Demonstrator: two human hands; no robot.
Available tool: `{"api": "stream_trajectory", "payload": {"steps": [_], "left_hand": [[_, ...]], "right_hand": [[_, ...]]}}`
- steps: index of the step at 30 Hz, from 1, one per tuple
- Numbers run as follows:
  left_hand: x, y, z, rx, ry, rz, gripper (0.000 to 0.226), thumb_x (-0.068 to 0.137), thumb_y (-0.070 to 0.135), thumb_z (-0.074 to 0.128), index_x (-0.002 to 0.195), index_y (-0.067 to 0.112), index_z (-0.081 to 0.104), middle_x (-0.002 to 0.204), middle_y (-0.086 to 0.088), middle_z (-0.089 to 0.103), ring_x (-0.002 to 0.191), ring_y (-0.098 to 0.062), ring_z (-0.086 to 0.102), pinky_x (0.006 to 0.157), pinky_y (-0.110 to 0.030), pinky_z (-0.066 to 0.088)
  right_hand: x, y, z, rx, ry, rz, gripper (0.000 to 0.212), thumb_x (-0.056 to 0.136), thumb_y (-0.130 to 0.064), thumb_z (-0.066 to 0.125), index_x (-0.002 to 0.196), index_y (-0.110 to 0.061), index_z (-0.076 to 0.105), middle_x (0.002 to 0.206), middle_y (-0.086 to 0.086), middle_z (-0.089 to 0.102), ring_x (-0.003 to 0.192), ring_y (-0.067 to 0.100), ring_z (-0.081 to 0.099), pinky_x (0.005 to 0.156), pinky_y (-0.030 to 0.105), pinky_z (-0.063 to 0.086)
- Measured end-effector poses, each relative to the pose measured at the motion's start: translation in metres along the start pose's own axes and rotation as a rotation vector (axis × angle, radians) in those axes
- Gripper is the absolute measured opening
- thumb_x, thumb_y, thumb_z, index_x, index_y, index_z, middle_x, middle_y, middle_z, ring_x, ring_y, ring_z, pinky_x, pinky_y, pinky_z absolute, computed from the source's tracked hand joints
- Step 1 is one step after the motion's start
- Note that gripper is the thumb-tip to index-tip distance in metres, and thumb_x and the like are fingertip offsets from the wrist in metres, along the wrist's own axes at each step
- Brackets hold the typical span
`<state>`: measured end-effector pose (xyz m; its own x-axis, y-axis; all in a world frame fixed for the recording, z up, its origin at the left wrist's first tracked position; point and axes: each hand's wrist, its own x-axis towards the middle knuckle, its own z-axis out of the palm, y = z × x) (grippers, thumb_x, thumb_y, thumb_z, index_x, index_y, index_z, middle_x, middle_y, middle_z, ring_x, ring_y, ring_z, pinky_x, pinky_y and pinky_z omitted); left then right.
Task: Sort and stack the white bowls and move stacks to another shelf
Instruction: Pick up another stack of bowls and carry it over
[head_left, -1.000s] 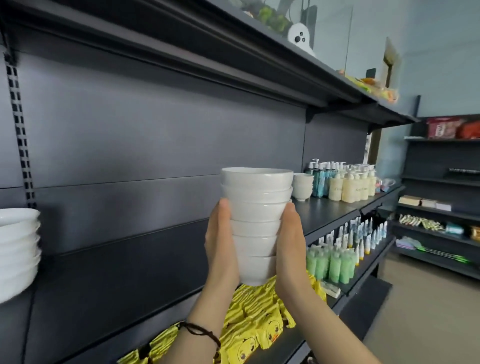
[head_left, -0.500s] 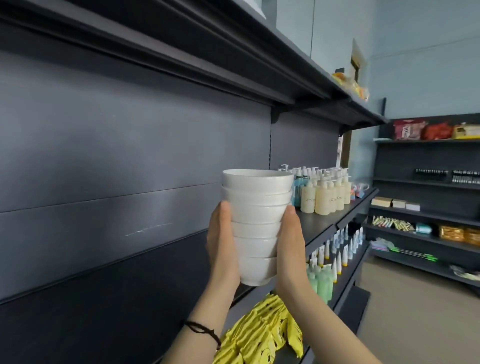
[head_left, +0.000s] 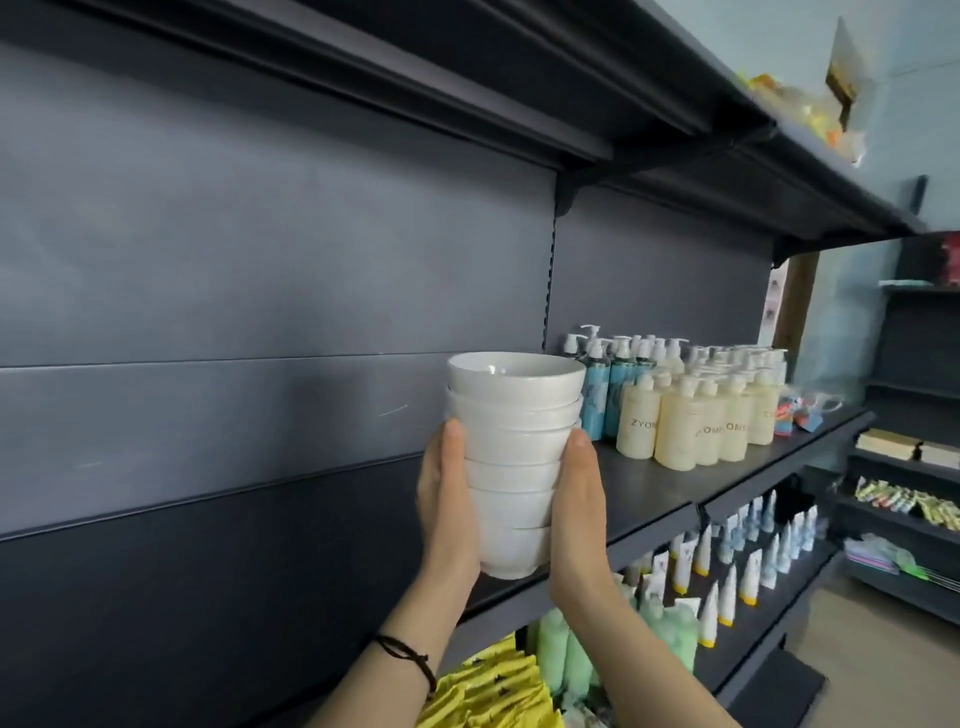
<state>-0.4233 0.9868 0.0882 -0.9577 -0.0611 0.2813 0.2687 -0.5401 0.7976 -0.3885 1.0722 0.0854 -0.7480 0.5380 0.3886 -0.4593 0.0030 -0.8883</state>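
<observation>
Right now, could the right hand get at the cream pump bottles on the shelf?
Probably not yet. The right hand and left hand both hold the stack of white bowls, so it is not free. The bare shelf between stack and cream pump bottles leaves the way open otherwise.

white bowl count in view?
6, all nested in one stack, clasped between the left hand and right hand before the shelf. The hands cover some rims, so one could be hidden.
</observation>
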Motion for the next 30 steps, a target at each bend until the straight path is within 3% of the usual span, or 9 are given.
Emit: {"api": "stream_trajectory", "payload": {"steps": [4, 11, 18, 26, 30], "left_hand": [[0.021, -0.039, 0.046, 0.023, 0.054, 0.057, 0.067, 0.067, 0.073, 0.051, 0.113, 0.027, 0.067, 0.109, -0.001, 0.073, 0.102, -0.021, 0.069, 0.087, -0.043, 0.056], [0.046, -0.096, 0.094, 0.089, 0.144, 0.153, 0.047, 0.072, 0.07, 0.048, 0.097, 0.036, 0.068, 0.103, 0.005, 0.073, 0.098, -0.015, 0.068, 0.081, -0.035, 0.053], [0.068, -0.138, 0.114, 0.118, 0.226, 0.151, 0.064, 0.075, 0.066, 0.049, 0.112, 0.016, 0.063, 0.109, -0.004, 0.071, 0.1, -0.018, 0.067, 0.086, -0.04, 0.055], [0.091, -0.156, 0.129, 0.206, 0.191, 0.167, 0.065, 0.074, 0.069, 0.047, 0.122, 0.027, 0.061, 0.113, 0.008, 0.07, 0.107, -0.011, 0.065, 0.085, -0.028, 0.05], [0.099, -0.163, 0.135, 0.279, 0.137, 0.186, 0.075, 0.07, 0.075, 0.044, 0.131, 0.033, 0.054, 0.115, 0.019, 0.067, 0.102, 0.008, 0.063, 0.076, -0.009, 0.049]], "right_hand": [[0.057, 0.012, -0.036, 0.01, -0.085, 0.003, 0.075, 0.073, -0.083, 0.037, 0.133, -0.042, 0.053, 0.131, -0.015, 0.063, 0.123, 0.007, 0.058, 0.109, 0.046, 0.044], [0.127, 0.047, -0.077, 0.043, -0.191, 0.03, 0.07, 0.077, -0.08, 0.038, 0.134, -0.044, 0.053, 0.133, -0.014, 0.063, 0.125, 0.006, 0.056, 0.11, 0.046, 0.043], [0.168, 0.075, -0.096, 0.088, -0.267, 0.076, 0.07, 0.076, -0.081, 0.04, 0.136, -0.046, 0.052, 0.137, -0.016, 0.06, 0.129, 0.005, 0.054, 0.113, 0.046, 0.041], [0.201, 0.095, -0.105, 0.133, -0.295, 0.087, 0.078, 0.075, -0.08, 0.039, 0.141, -0.039, 0.049, 0.14, -0.014, 0.058, 0.131, 0.005, 0.052, 0.115, 0.043, 0.038], [0.217, 0.098, -0.11, 0.126, -0.318, 0.082, 0.079, 0.075, -0.081, 0.036, 0.14, -0.037, 0.049, 0.138, -0.013, 0.059, 0.128, 0.002, 0.052, 0.112, 0.035, 0.039]]}}
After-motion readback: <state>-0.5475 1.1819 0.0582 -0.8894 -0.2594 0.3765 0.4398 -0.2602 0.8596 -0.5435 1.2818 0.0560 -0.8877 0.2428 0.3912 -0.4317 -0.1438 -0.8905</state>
